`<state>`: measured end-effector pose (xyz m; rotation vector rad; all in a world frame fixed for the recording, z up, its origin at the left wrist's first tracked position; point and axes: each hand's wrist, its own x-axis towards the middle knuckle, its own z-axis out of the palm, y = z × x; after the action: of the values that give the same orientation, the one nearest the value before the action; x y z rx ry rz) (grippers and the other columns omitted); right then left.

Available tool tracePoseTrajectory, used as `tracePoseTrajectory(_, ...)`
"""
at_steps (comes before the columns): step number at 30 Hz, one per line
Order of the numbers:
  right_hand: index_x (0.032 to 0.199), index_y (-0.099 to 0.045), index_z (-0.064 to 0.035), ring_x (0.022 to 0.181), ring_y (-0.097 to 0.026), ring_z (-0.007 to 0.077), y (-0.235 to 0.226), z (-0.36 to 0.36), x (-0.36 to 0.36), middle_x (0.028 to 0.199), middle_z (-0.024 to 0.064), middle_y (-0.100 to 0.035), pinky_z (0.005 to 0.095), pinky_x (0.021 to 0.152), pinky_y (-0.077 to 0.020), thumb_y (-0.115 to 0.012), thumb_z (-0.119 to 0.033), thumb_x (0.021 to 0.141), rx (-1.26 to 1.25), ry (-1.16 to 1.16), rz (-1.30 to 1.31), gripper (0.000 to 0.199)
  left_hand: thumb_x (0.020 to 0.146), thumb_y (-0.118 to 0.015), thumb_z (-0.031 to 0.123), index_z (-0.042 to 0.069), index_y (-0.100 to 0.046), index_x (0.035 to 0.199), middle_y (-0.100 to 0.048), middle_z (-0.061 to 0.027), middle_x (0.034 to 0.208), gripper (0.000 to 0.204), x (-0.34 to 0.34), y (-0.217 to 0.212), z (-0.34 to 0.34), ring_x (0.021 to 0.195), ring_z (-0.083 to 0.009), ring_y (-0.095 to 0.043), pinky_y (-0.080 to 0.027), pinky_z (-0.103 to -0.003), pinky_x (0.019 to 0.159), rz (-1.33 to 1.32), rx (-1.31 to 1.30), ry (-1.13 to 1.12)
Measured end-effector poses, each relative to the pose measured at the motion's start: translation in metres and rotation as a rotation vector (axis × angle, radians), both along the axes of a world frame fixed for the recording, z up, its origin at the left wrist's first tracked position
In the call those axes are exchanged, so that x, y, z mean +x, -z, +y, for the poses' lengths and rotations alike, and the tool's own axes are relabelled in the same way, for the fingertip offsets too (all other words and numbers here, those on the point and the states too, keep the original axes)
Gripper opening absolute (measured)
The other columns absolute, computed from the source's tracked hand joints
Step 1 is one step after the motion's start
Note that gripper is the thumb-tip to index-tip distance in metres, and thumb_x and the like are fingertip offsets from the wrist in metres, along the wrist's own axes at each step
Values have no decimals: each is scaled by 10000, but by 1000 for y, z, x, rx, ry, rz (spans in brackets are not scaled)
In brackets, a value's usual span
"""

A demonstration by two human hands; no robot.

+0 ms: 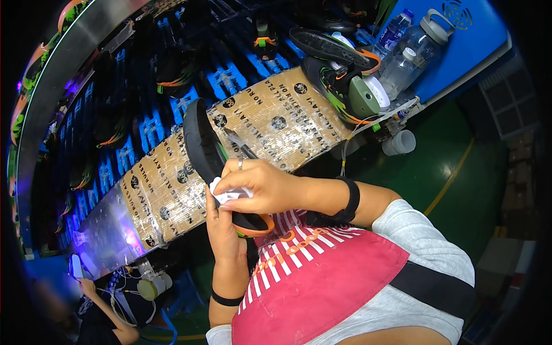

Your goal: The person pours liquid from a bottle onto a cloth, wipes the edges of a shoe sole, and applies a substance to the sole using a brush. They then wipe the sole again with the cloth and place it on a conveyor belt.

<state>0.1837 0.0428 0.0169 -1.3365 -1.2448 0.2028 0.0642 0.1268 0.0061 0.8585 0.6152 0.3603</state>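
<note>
Pinching a crumpled white cloth [234,196], the right hand [261,187] presses it against a black shoe [200,141] with an orange-edged end, while the left hand [224,233] grips that shoe from the near side; the two hands are close together, both busy at the same spot. The shoe is held slantwise at the near edge of the bench, its far end out over the brown printed covering [276,123], with a dark slim tool [240,144] lying just beside it. Most of the containers crowd the bench's right end: a clear bottle [394,33] with a blue cap and a blue-purple label, a big clear jug [422,49] with a grey handled lid, and between them and the shoes a smaller clear bottle [399,72] with a white cap. What they hold, and how full they are, cannot be told. An olive-green container [362,96] with a white end sits against a black-and-green shoe [334,86], its inside hidden. Below that corner is a white cup [398,142], its contents unclear.
</note>
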Motion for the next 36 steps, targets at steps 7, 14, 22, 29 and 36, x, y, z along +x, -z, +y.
tracePoseTrajectory(7,839,-634,-17,666,-568,151,-9,3,-5,777,71,-593,246,592,-432,-658,-67,751,-125,-8,510,105,896,-470,75,-3,-184,1382,-454,-150,1210,569,1,-7,-3,1051,-194,-521,-444,-293,871,-7,20,-3)
tracePoseTrajectory(14,786,-619,-14,618,-548,173,4,0,0,725,71,-561,265,546,-413,-643,-54,752,-32,-55,95,58,884,-431,80,4,-106,1405,-434,-166,1224,619,-7,-2,-4,1090,-205,-485,-397,-287,909,-15,53,28)
tracePoseTrajectory(22,814,-589,4,646,-562,259,4,17,2,736,106,-547,323,561,-440,-630,-51,738,91,184,-181,103,882,-433,134,21,-268,1344,-456,-138,1218,503,-3,-13,-6,1085,-220,-511,-434,-327,893,-4,78,101)
tracePoseTrajectory(29,814,-593,9,648,-571,262,5,16,1,735,111,-551,318,554,-446,-657,-63,722,56,152,-140,133,938,-380,282,44,-388,1272,-496,-137,1209,410,-7,12,4,1083,-236,-520,-436,-361,907,-43,-74,5)
tracePoseTrajectory(36,819,-555,-24,623,-553,265,7,19,6,718,96,-517,331,533,-440,-636,-38,722,102,197,-302,127,938,-394,307,24,-456,1201,-546,-136,1153,391,-6,9,0,1018,-242,-562,-459,-365,873,-2,-160,7)
